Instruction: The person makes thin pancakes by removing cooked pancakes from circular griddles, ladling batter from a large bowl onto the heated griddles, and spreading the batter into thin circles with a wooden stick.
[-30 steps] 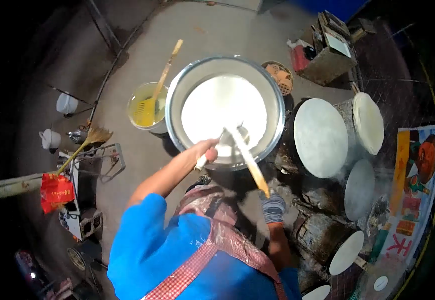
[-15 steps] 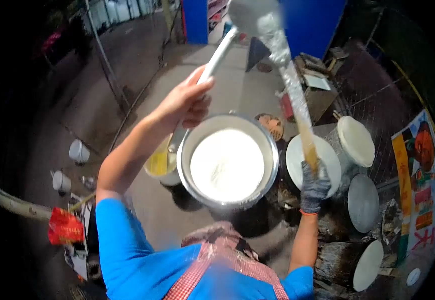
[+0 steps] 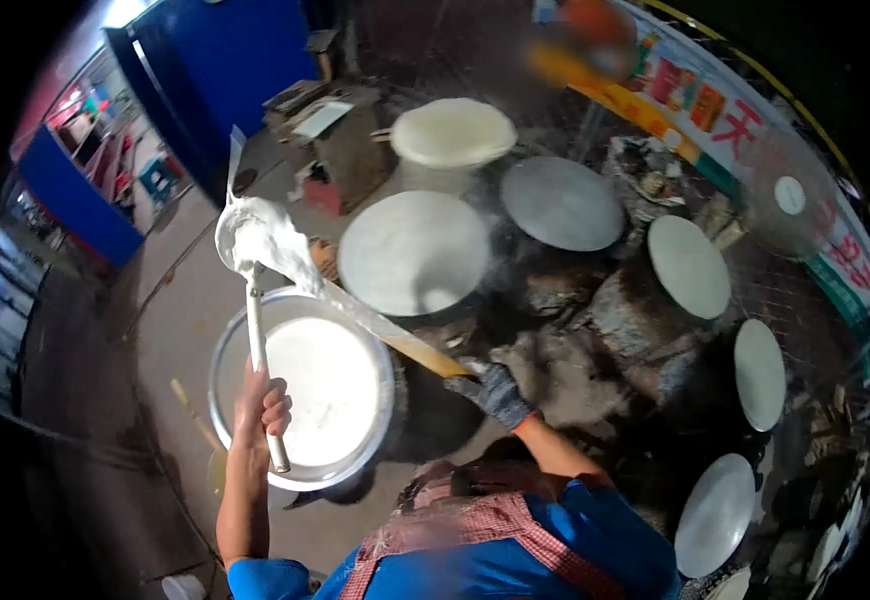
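My left hand (image 3: 262, 405) is closed round the long white handle of a ladle (image 3: 256, 325), with thick white batter (image 3: 270, 240) in its bowl. My gloved right hand (image 3: 500, 393) grips a flat wooden paddle (image 3: 415, 348). Batter coats the paddle's far part, which meets the ladle's bowl. Below and behind my left hand stands a wide metal basin (image 3: 387, 420) of white batter. To the right of the ladle is a round, pale-topped griddle (image 3: 415, 255), with a shadow across its lower part.
More round griddles curve round to the right, including a grey one (image 3: 562, 203), a pale one (image 3: 690, 267) and one lower down (image 3: 715, 515). A wooden box (image 3: 350, 150) stands at the back. A printed banner (image 3: 735, 125) runs along the right.
My view has turned right, bringing more griddles in and shifting the basin left. Ladle and paddle still meet; they now sit lower and further left in view, with batter showing in the ladle's bowl.
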{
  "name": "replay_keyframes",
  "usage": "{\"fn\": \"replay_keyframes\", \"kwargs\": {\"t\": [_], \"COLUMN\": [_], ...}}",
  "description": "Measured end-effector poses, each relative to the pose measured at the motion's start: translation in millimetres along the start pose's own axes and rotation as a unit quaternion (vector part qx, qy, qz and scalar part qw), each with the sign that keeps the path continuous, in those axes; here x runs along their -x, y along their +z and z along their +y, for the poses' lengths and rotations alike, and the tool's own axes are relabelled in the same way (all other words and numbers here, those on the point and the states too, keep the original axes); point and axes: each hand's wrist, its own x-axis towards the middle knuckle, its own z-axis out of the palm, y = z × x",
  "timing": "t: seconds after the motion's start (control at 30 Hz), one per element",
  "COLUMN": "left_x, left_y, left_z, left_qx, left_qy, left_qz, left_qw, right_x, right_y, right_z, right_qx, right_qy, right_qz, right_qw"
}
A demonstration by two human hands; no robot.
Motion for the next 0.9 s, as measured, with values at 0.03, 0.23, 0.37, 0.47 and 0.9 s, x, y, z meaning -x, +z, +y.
{"fn": "replay_keyframes", "kwargs": {"t": [0.03, 0.23, 0.37, 0.47, 0.9], "left_x": [-14, -158, -184, -216, -524], "left_y": [-13, 111, 209, 300, 466], "left_z": [-11, -159, -234, -256, -394], "left_qx": [0.026, 0.351, 0.45, 0.398, -0.317], "left_qy": [-0.041, -0.397, -0.473, -0.464, -0.043], "left_qz": [-0.031, -0.022, -0.068, -0.104, -0.14], "left_qw": [0.998, 0.848, 0.755, 0.784, 0.937], "right_x": [4, 61, 140, 145, -97], "right_y": [9, -124, -233, -322, -398], "right_z": [-1, 172, 208, 225, 337], "right_qx": [-0.075, 0.126, 0.21, 0.316, 0.422], "right_qy": [-0.01, 0.242, 0.353, 0.443, 0.101], "right_qz": [0.013, -0.103, -0.072, -0.082, 0.22], "right_qw": [0.997, 0.957, 0.909, 0.835, 0.874]}}
